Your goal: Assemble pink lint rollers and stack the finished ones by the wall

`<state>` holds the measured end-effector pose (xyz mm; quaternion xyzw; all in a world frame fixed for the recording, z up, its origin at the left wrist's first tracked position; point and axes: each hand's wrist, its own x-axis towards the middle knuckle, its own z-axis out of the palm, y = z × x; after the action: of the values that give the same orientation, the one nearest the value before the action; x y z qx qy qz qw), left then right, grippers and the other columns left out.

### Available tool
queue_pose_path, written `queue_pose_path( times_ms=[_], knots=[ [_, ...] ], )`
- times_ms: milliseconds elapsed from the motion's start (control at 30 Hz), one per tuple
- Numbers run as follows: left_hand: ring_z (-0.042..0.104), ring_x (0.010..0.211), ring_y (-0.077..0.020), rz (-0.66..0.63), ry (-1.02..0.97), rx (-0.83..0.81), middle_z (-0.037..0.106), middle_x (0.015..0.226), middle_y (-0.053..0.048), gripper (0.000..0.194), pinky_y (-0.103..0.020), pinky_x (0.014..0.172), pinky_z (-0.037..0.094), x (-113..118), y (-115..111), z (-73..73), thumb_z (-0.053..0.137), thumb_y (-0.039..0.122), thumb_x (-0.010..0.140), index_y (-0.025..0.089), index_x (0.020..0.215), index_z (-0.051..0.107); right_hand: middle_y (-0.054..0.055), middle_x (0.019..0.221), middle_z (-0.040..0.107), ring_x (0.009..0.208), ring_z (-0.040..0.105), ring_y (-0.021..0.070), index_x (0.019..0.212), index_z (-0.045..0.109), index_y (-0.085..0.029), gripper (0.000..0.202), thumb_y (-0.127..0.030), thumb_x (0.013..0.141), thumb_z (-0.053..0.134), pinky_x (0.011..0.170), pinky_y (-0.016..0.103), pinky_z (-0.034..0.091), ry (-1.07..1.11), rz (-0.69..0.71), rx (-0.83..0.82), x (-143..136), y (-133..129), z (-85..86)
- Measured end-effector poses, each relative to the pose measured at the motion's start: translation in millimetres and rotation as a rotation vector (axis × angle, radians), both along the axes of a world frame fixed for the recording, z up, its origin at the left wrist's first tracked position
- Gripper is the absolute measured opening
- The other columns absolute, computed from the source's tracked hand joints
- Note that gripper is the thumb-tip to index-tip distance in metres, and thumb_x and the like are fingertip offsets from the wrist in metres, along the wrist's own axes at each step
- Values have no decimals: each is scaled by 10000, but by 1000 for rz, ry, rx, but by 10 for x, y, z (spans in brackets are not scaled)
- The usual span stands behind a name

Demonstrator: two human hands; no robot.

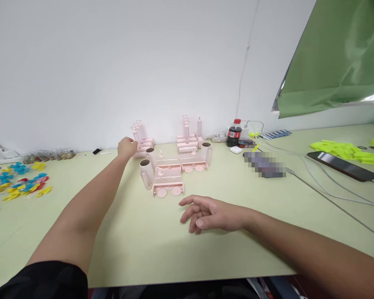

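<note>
My left hand (pixel 127 148) reaches to the left end of a stack of pale pink cylindrical pieces (pixel 147 143) near the wall; its fingertips are bent against the stack, and what they grip, if anything, is hidden. Over the table, my right hand (pixel 202 212) hovers with loosely curled, separated fingers and holds nothing. Between the hands stand pink wheeled assemblies: one nearer me (pixel 168 189), another behind to its right (pixel 195 166). Upright pink tubes with dark round tops (pixel 145 164) flank them. A second group of pink pieces (pixel 187 143) stands by the wall.
Colourful plastic flower shapes (pixel 28 185) lie at the left. Toward the back right are a cola bottle (pixel 234 133), a white case (pixel 236 150) and a blurred object (pixel 264 165). A phone (pixel 344 165), cables and neon yellow pieces (pixel 339 150) lie at the right.
</note>
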<state>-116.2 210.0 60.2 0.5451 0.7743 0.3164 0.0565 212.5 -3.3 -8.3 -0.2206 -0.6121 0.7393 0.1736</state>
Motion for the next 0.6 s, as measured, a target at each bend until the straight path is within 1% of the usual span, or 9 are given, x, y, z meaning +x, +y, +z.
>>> queue_pose_path(
  times_ms=[67, 133, 167, 233, 300, 367, 433, 500, 600],
  knots=[
    [643, 776, -244, -18, 16, -23, 702, 983, -128, 274, -309, 573, 431, 27, -159, 140, 567, 347, 802, 172, 994, 656, 111, 1207, 588, 935, 652, 170, 1321, 449, -245, 631, -420, 797, 754, 883, 392, 481, -4, 1, 8, -1, 2, 0],
    [621, 664, -229, -71, 40, -83, 702, 827, -104, 230, -304, 525, 395, 73, -356, 301, 606, 399, 764, 182, 816, 662, 116, 1215, 587, 939, 650, 173, 1322, 448, -243, 629, -428, 801, 748, 888, 399, 476, -8, 5, 24, -1, 6, -1],
    [610, 629, -226, -108, 64, -126, 693, 770, -96, 251, -304, 513, 382, 107, -464, 381, 629, 434, 740, 184, 743, 649, 118, 1218, 585, 942, 649, 175, 1325, 446, -241, 630, -432, 804, 744, 891, 402, 473, -10, 7, 33, 0, 8, -1],
    [605, 614, -228, -225, 206, -254, 683, 726, -88, 348, -306, 516, 377, 201, -679, 521, 625, 536, 722, 190, 687, 623, 121, 1220, 583, 949, 648, 179, 1332, 438, -239, 636, -437, 808, 739, 891, 404, 471, -12, 11, 46, 1, 13, -4],
    [618, 621, -241, -274, 341, -342, 681, 717, -93, 415, -315, 528, 384, 318, -857, 608, 609, 602, 705, 189, 662, 604, 120, 1219, 582, 953, 647, 182, 1334, 434, -240, 642, -441, 807, 738, 879, 397, 474, -10, 13, 48, 3, 16, -6],
    [629, 640, -253, -308, 457, -395, 680, 726, -103, 423, -321, 535, 387, 433, -964, 630, 589, 606, 706, 188, 639, 583, 118, 1217, 581, 954, 647, 182, 1329, 436, -242, 642, -444, 802, 741, 868, 389, 478, -12, 12, 45, 5, 16, -8],
    [637, 659, -263, -324, 545, -429, 679, 727, -109, 418, -324, 542, 390, 521, -996, 598, 578, 599, 701, 188, 624, 577, 117, 1217, 578, 951, 646, 180, 1325, 437, -242, 643, -447, 798, 744, 867, 388, 477, -14, 11, 42, 5, 15, -6],
    [641, 662, -268, -335, 590, -469, 677, 703, -107, 414, -323, 553, 396, 576, -975, 541, 579, 598, 689, 190, 615, 586, 115, 1212, 577, 945, 645, 175, 1326, 436, -240, 647, -444, 797, 747, 869, 388, 473, -12, 13, 43, 3, 13, 0],
    [640, 632, -253, -367, 600, -539, 673, 642, -94, 372, -316, 567, 395, 614, -917, 470, 603, 556, 670, 190, 602, 599, 113, 1206, 577, 936, 641, 168, 1324, 437, -236, 649, -437, 794, 751, 871, 385, 469, -8, 13, 39, -1, 7, 13]
  ],
)
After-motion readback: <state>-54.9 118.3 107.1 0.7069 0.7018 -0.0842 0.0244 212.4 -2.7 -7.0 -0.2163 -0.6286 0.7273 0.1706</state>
